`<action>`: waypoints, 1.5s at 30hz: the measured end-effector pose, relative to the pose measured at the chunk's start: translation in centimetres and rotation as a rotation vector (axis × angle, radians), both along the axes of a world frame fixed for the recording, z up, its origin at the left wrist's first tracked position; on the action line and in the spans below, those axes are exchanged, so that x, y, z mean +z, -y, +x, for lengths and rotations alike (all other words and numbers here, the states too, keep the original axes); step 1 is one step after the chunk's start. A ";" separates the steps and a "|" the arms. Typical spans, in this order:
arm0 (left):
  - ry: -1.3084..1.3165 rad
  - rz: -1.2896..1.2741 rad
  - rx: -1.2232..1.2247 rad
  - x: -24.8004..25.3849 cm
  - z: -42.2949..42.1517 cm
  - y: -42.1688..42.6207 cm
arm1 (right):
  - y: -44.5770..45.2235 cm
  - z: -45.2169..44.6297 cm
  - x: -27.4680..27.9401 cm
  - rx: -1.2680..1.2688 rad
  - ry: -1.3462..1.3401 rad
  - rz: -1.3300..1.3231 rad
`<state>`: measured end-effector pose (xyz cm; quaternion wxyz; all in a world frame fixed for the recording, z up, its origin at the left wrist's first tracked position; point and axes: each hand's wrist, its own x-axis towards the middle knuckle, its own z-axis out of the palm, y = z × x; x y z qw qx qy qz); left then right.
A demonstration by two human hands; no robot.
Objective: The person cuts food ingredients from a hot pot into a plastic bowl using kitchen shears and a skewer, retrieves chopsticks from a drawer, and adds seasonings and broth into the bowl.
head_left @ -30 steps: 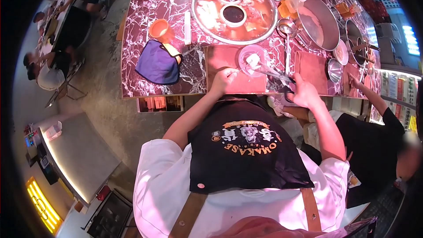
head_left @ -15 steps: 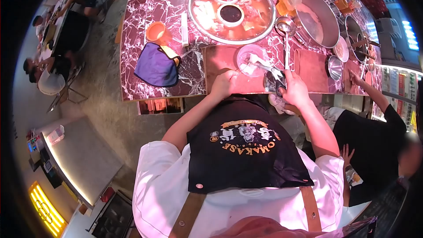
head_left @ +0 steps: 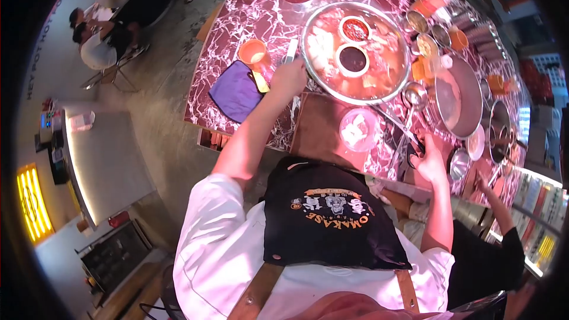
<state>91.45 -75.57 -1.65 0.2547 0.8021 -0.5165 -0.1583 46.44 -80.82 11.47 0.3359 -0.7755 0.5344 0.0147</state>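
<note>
My right hand (head_left: 431,155) holds the handles of a pair of scissors (head_left: 404,130), whose blades point up and left toward the big round pan. Left of the scissors, a small clear bowl (head_left: 357,130) with white pieces in it rests beside the brown mat (head_left: 320,127). Over the lower end of a white stick-shaped item (head_left: 291,51) is my left hand (head_left: 288,79), at the left rim of the large pan (head_left: 309,66). Its fingers are too unclear to show a grip. That pan holds food in broth and two sauce bowls, one red (head_left: 355,29), one dark (head_left: 352,60).
A purple cloth (head_left: 236,92) and an orange cup (head_left: 253,53) lie left of my left hand. At the right stand a ladle (head_left: 414,94), a deep metal pot (head_left: 457,98) and a metal bowl (head_left: 460,164). Another person's hand (head_left: 483,182) is at the table's right edge.
My left hand has left the clear bowl and moved up and left to the white item. The scissors have come out of the bowl, moving right with my right hand. The view has turned.
</note>
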 end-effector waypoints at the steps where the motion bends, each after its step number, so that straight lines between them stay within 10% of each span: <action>1: 0.085 0.023 0.016 0.0 1.0 2.9 | 0.8 0.4 -0.5 -0.007 0.017 -0.008; 6: 0.403 0.094 -0.092 -0.1 3.7 12.7 | 3.3 1.0 -2.1 -0.067 0.060 0.037; 14: -0.243 0.195 0.382 -8.1 2.2 18.9 | 7.9 1.8 -7.6 -0.038 0.232 0.008; 29: -0.487 -0.121 0.663 -9.7 -3.6 15.0 | 26.9 31.1 -9.6 0.432 -0.354 -0.129; 45: -0.592 -0.296 0.709 -10.1 -8.6 6.7 | 20.3 26.3 -4.7 0.582 -0.263 -0.159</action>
